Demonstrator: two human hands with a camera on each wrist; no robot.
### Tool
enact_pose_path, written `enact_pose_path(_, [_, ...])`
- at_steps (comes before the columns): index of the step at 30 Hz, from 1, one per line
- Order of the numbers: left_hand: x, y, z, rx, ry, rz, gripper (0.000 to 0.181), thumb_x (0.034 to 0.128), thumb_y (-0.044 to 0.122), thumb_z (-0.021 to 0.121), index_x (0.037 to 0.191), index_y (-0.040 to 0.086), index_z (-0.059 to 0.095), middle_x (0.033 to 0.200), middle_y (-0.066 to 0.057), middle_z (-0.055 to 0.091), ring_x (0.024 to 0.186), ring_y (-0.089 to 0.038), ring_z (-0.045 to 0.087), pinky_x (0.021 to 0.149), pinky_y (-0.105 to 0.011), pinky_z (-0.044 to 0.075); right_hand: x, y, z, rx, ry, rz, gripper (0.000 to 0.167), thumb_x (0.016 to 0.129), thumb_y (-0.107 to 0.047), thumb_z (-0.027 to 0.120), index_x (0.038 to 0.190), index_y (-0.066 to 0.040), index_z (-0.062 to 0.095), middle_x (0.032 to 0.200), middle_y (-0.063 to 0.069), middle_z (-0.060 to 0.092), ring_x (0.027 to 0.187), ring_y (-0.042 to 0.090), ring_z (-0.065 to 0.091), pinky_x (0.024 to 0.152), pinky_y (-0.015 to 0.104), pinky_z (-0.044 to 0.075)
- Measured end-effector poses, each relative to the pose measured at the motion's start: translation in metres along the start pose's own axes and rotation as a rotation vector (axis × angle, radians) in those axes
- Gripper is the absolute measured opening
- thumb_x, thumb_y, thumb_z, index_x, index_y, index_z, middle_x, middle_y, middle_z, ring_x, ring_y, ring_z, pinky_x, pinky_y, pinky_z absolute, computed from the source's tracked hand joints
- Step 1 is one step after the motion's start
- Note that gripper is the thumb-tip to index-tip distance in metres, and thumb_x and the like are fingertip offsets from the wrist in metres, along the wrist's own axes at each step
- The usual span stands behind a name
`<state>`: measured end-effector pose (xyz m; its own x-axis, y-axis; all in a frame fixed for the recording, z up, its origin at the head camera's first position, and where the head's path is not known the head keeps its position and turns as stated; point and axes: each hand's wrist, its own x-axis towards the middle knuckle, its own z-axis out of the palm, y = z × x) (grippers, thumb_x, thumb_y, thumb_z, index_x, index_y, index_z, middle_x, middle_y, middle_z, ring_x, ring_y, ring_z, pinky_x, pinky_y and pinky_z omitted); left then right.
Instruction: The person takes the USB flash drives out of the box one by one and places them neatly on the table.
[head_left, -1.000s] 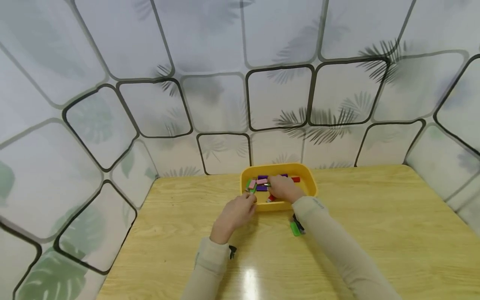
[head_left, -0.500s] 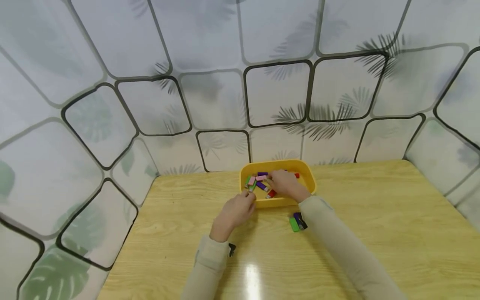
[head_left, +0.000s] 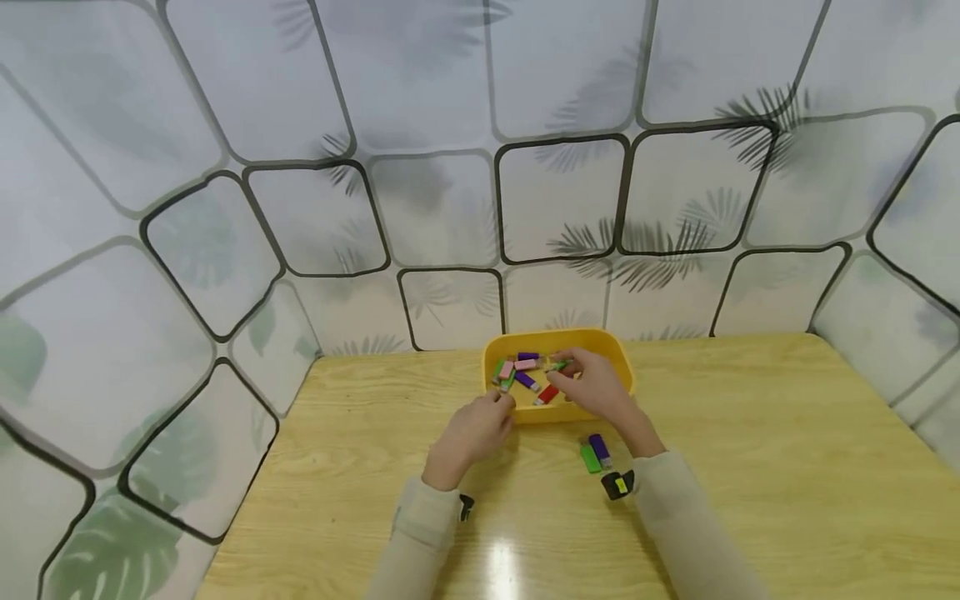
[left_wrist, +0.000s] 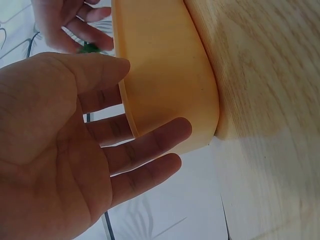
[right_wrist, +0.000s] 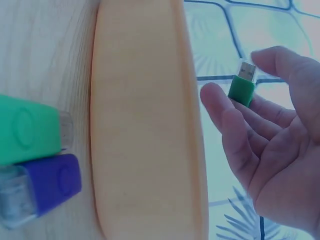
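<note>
My left hand [head_left: 472, 432] grips the near left rim of a yellow plastic bin [head_left: 551, 415], thumb outside and some fingers over the edge in the left wrist view. Above the bin my right hand [head_left: 600, 390] holds a green USB stick [right_wrist: 242, 90] between thumb and fingers, its metal plug showing through a clear cap in the right wrist view. Inside the bin lie several more USB sticks, among them a pink one [head_left: 527, 364], a purple one [head_left: 527, 381] and a red one [head_left: 547, 394].
In front of the bin, a green USB stick [head_left: 590, 458] and a purple USB stick [head_left: 599, 446] lie side by side on the wooden table [head_left: 360, 433]. A patterned white wall covering [head_left: 442, 208] rises behind the table.
My right hand has lifted from among the sticks and turned, now with a green USB stick in its fingers. One purple stick in the bin has swung to a slant. My left hand stays put.
</note>
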<state>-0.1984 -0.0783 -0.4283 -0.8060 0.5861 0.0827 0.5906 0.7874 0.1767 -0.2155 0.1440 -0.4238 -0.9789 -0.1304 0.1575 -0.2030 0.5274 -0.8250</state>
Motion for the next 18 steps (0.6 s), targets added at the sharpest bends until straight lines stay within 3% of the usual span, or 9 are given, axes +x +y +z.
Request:
enact_pose_path(5, [0.001, 0.001, 0.002, -0.002, -0.013, -0.002, 0.016, 0.1017, 0.019, 0.056, 0.112, 0.008, 0.063, 0.102, -0.008, 0.061, 0.079, -0.019, 0.061, 0.065, -0.031, 0.05, -0.019, 0.005, 0.0, 0.033, 0.082, -0.036, 0.024, 0.095, -0.017, 0.067, 0.113, -0.003, 0.062, 0.094, 0.013, 0.065, 0.063, 0.031, 0.063, 0.054, 0.03, 0.052])
enact_pose_path(9, [0.001, 0.001, 0.004, -0.008, -0.014, 0.001, 0.018, 0.1013, 0.018, 0.057, 0.114, 0.007, 0.063, 0.102, -0.009, 0.061, 0.079, -0.018, 0.06, 0.066, -0.03, 0.05, -0.032, 0.004, -0.002, 0.058, 0.107, -0.03, 0.022, 0.098, -0.014, 0.062, 0.117, -0.003, 0.057, 0.093, 0.015, 0.064, 0.062, 0.036, 0.06, 0.053, 0.029, 0.05])
enact_pose_path(14, [0.0, -0.001, 0.007, 0.011, 0.01, 0.001, 0.02, 0.1011, 0.019, 0.057, 0.116, 0.006, 0.063, 0.102, -0.008, 0.061, 0.076, -0.017, 0.059, 0.065, -0.029, 0.05, -0.039, 0.0, -0.005, 0.046, 0.091, -0.038, 0.037, 0.098, -0.011, 0.062, 0.131, -0.003, 0.046, 0.096, 0.017, 0.066, 0.058, 0.025, 0.057, 0.051, 0.029, 0.048])
enact_pose_path(18, [0.001, -0.001, 0.006, 0.009, 0.018, 0.008, 0.019, 0.1006, 0.018, 0.058, 0.114, 0.006, 0.063, 0.099, -0.008, 0.06, 0.073, -0.017, 0.057, 0.063, -0.03, 0.049, -0.042, -0.002, -0.007, -0.018, 0.058, -0.05, 0.038, 0.095, -0.008, 0.064, 0.13, -0.005, 0.051, 0.099, 0.016, 0.067, 0.057, 0.017, 0.052, 0.051, 0.028, 0.046])
